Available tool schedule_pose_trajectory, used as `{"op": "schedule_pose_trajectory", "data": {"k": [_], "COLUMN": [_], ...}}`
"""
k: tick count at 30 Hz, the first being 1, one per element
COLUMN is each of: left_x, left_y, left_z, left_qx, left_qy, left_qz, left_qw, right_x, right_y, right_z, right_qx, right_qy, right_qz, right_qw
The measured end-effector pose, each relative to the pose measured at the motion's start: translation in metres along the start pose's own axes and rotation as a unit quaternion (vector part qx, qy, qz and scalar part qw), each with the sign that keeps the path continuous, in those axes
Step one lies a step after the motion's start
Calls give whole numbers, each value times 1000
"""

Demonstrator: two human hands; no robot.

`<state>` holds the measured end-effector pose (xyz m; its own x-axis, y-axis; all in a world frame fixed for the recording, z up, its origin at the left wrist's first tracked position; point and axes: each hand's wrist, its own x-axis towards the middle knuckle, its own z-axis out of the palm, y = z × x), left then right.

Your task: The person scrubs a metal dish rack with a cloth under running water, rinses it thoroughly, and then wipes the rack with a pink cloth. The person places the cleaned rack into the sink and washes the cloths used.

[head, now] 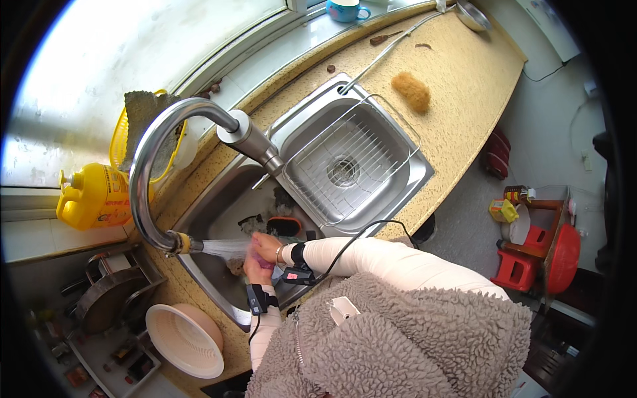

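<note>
My left hand (258, 271) and my right hand (267, 247) are together over the left basin of a steel double sink (214, 271). Between them they hold a small pink-purple item (264, 259), mostly covered by the fingers; its kind is unclear. Water sprays sideways onto them from the curved steel faucet (144, 164). Just beyond the hands, a black-bristled brush with an orange rim (284, 226) lies in the basin beside wet dark scraps. A brown lump (236, 266) is partly hidden behind my left hand.
A wire rack (348, 164) spans the right basin. On the counter (463, 69) lie a fuzzy orange-brown pad (411, 92) and a steel bowl (473, 16). A beige plastic colander (185, 341) stands at the lower left, a yellow jug (94, 196) by the window. A black cable hangs from my right wrist.
</note>
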<state>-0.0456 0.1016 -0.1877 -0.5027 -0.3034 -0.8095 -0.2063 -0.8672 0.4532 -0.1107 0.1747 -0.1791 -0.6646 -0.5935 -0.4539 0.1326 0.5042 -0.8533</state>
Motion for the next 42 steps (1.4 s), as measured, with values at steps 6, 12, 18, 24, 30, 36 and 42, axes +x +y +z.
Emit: {"op": "schedule_pose_trajectory", "data": {"k": [6, 12, 18, 24, 30, 36, 42], "left_x": [-20, -12, -3, -7, 10, 1, -12], "left_y": [-15, -13, 4, -16, -8, 6, 7], "left_z": [10, 9, 0, 5, -10, -21, -5], "left_qx": [127, 28, 10, 98, -49, -34, -27], "left_qy": [-35, 5, -20, -57, 5, 34, -17], "left_qz": [236, 123, 68, 223, -33, -15, 116], "left_qw": [963, 992, 997, 968, 998, 999, 993], "right_x": [-5, -1, -1, 7, 7, 18, 15], "right_y": [-1, 3, -1, 5, 8, -2, -45], "right_z": [13, 3, 3, 5, -1, -34, -104], "right_qx": [104, 36, 152, 101, 34, 190, 607], "right_qy": [80, -1, 68, 46, -19, 35, -4], "right_qz": [18, -16, 57, 141, 92, 104, -60], "right_qw": [991, 999, 984, 984, 995, 976, 793]}}
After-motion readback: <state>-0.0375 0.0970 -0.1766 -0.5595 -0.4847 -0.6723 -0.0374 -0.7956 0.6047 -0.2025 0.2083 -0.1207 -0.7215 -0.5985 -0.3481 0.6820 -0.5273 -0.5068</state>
